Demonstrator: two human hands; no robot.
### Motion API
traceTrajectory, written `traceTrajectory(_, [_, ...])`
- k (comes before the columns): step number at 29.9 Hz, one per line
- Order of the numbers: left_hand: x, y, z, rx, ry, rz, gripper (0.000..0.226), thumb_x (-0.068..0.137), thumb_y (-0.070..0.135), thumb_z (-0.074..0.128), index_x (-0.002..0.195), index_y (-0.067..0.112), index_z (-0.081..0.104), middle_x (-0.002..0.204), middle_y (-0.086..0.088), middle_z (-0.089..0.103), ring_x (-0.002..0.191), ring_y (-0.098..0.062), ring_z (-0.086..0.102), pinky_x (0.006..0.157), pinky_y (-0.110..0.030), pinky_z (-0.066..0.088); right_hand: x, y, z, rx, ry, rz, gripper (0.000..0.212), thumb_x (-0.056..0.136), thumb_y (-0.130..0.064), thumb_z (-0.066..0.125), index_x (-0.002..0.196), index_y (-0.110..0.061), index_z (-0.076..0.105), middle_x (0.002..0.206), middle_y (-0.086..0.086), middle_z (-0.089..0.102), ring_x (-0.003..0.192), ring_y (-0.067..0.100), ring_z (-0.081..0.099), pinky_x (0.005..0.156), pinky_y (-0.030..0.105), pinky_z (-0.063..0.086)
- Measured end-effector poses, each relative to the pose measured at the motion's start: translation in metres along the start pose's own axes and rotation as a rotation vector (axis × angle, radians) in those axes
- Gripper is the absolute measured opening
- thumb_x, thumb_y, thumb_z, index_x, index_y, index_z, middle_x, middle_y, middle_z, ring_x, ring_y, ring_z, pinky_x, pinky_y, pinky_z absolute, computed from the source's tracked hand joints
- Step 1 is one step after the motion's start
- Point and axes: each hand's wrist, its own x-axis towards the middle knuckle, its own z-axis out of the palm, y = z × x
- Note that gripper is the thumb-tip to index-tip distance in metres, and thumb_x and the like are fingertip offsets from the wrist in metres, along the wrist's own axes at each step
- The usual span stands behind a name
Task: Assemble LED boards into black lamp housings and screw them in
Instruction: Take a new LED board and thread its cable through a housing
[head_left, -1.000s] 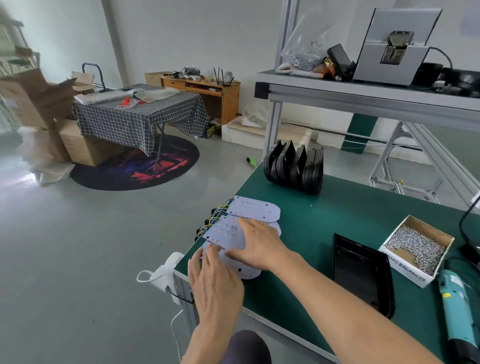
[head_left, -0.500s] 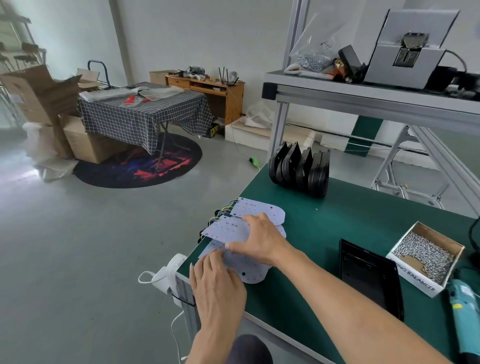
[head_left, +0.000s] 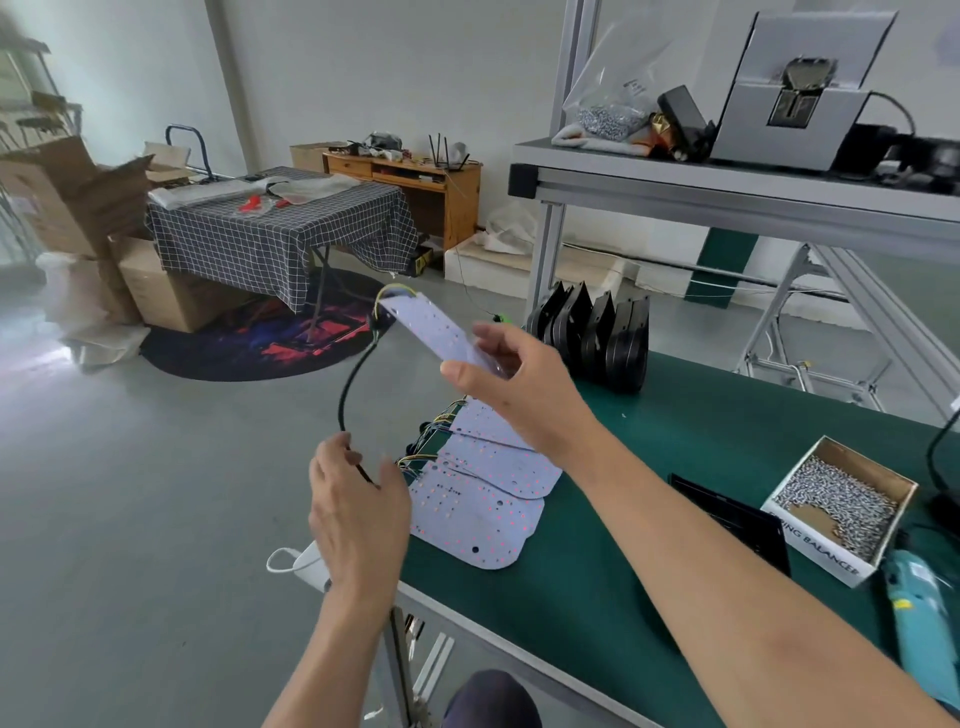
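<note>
Right hand (head_left: 511, 387) pinches the near end of one LED board (head_left: 439, 332) between thumb and fingers, holding it in the air, tilted, its far end pointing up and away from the grip. A black cable (head_left: 356, 374) leaves that far end, beside short yellow wires, and curves down and toward the person to the left hand (head_left: 358, 512), which is below and left of the grip. Left hand's fingers are curled around the cable's lower end; the thumb side is partly hidden, so how firmly it holds cannot be judged. Directly beneath the grip, the remaining LED boards (head_left: 478, 514) lie overlapped on the green bench mat (head_left: 597, 571), their coloured wires at the bench's left edge. Beyond the grip, just right of the raised board, a row of black lamp housings (head_left: 597, 332) stands on edge. To the right of the grip and nearer the person, one black housing (head_left: 737, 519) lies flat, partly hidden by the right forearm. Further right: cardboard box of screws (head_left: 841, 509), and a teal electric screwdriver (head_left: 924, 618) at the frame edge.
</note>
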Motion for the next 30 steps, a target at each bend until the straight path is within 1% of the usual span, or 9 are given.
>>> traceTrajectory(3, [0.028, 0.008, -0.002, 0.122, 0.013, -0.041, 0.071, 0.092, 0.033, 0.068, 0.15, 0.013, 0.032, 0.106, -0.005, 0.065, 0.106, -0.035, 0.062, 0.11, -0.052, 0.032, -0.005, -0.026, -0.015, 0.062, 0.032, -0.071, 0.076, 0.066, -0.063, 0.082, 0.133, -0.032, 0.064, 0.123, -0.013, 0.068, 0.108, -0.001, 0.066, 0.096, 0.022, 0.053])
traceTrajectory(6, [0.049, 0.011, -0.004, 0.137, -0.038, -0.096, 0.085, 0.094, 0.04, 0.066, 0.158, 0.016, 0.016, 0.098, -0.019, 0.071, 0.108, -0.047, 0.063, 0.1, -0.054, 0.042, -0.017, -0.055, -0.035, 0.166, 0.072, -0.146, 0.067, 0.068, -0.058, 0.084, 0.128, -0.034, 0.066, 0.122, -0.008, 0.07, 0.109, 0.005, 0.067, 0.099, 0.029, 0.053])
traceTrajectory(9, [0.064, 0.007, -0.002, 0.141, -0.078, -0.176, 0.078, 0.094, 0.047, 0.064, 0.154, 0.016, 0.025, 0.113, -0.03, 0.068, 0.109, -0.051, 0.063, 0.097, -0.054, 0.046, -0.034, -0.081, -0.059, 0.281, 0.125, -0.222, 0.079, 0.065, -0.056, 0.09, 0.131, -0.02, 0.066, 0.119, 0.0, 0.07, 0.11, 0.013, 0.065, 0.097, 0.031, 0.049])
traceTrajectory(12, [0.074, -0.003, -0.001, 0.127, -0.118, -0.187, 0.038, 0.098, 0.047, 0.056, 0.108, 0.01, 0.058, 0.093, -0.021, 0.074, 0.096, -0.044, 0.069, 0.095, -0.053, 0.052, -0.053, -0.099, -0.092, 0.36, 0.16, -0.286, 0.1, 0.064, -0.063, 0.09, 0.139, -0.005, 0.059, 0.115, 0.004, 0.066, 0.108, 0.02, 0.061, 0.092, 0.031, 0.047])
traceTrajectory(15, [0.073, -0.002, -0.004, 0.119, -0.117, -0.171, 0.046, 0.102, 0.041, 0.049, 0.077, 0.008, 0.07, 0.074, -0.015, 0.073, 0.087, -0.04, 0.068, 0.085, -0.048, 0.055, -0.07, -0.103, -0.127, 0.389, 0.206, -0.309, 0.103, 0.065, -0.065, 0.088, 0.141, -0.003, 0.056, 0.117, 0.01, 0.058, 0.11, 0.024, 0.056, 0.093, 0.032, 0.045])
traceTrajectory(22, [0.056, 0.042, -0.007, 0.157, -0.063, 0.06, 0.052, 0.108, 0.039, 0.044, 0.081, -0.001, 0.064, 0.084, -0.03, 0.068, 0.082, -0.046, 0.059, 0.071, -0.043, 0.04, -0.101, -0.061, -0.164, 0.129, 0.392, -0.155, 0.097, 0.062, -0.077, 0.083, 0.137, -0.019, 0.063, 0.11, -0.008, 0.069, 0.106, 0.021, 0.062, 0.098, 0.037, 0.049])
traceTrajectory(24, [0.047, 0.063, -0.007, 0.169, -0.086, 0.143, 0.051, 0.108, 0.039, 0.043, 0.09, -0.002, 0.069, 0.088, -0.03, 0.07, 0.087, -0.049, 0.062, 0.073, -0.045, 0.043, -0.108, -0.04, -0.164, 0.034, 0.401, -0.087, 0.089, 0.062, -0.08, 0.081, 0.136, -0.033, 0.063, 0.109, -0.014, 0.07, 0.1, 0.023, 0.062, 0.091, 0.036, 0.053])
traceTrajectory(26, [0.034, 0.085, -0.006, 0.168, -0.114, 0.237, 0.046, 0.109, 0.036, 0.043, 0.097, 0.002, 0.072, 0.09, -0.028, 0.071, 0.09, -0.05, 0.063, 0.077, -0.048, 0.046, -0.113, -0.021, -0.161, -0.005, 0.415, -0.019, 0.098, 0.061, -0.078, 0.079, 0.145, -0.033, 0.056, 0.109, -0.022, 0.07, 0.096, 0.011, 0.067, 0.079, 0.026, 0.056])
traceTrajectory(30, [-0.002, 0.126, -0.007, 0.133, -0.116, 0.458, 0.042, 0.109, 0.036, 0.042, 0.089, 0.008, 0.068, 0.075, -0.02, 0.069, 0.077, -0.048, 0.06, 0.068, -0.048, 0.046, -0.121, 0.011, -0.154, -0.127, 0.383, 0.106, 0.114, 0.062, -0.081, 0.079, 0.157, -0.03, 0.044, 0.128, -0.022, 0.066, 0.114, -0.005, 0.063, 0.099, 0.026, 0.049])
